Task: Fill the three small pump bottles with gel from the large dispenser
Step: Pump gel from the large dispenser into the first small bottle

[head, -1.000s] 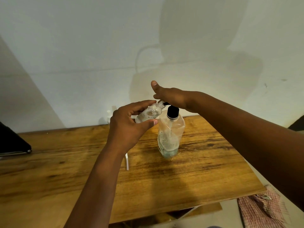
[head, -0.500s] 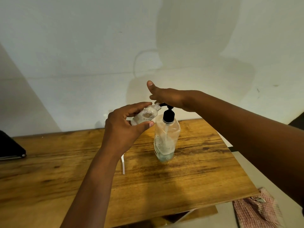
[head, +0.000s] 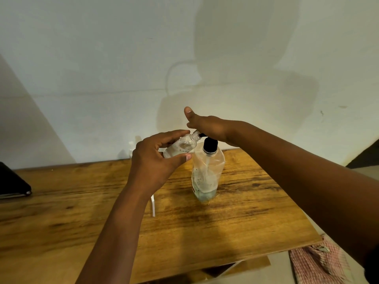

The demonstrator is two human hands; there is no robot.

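Filling, apparently: small bottle (head: 181, 146) at dispenser (head: 207, 171)

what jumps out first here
Mid-frame, the left hand grips a small bottle tilted, its mouth at the black pump spout of the large dispenser standing on the wooden table. The right hand presses flat on the pump.

The large clear dispenser (head: 206, 173) stands upright on the table (head: 256, 212), nearly empty, with a black pump top. A small clear bottle (head: 181, 146), uncapped and tilted, has its open neck at the pump's spout.
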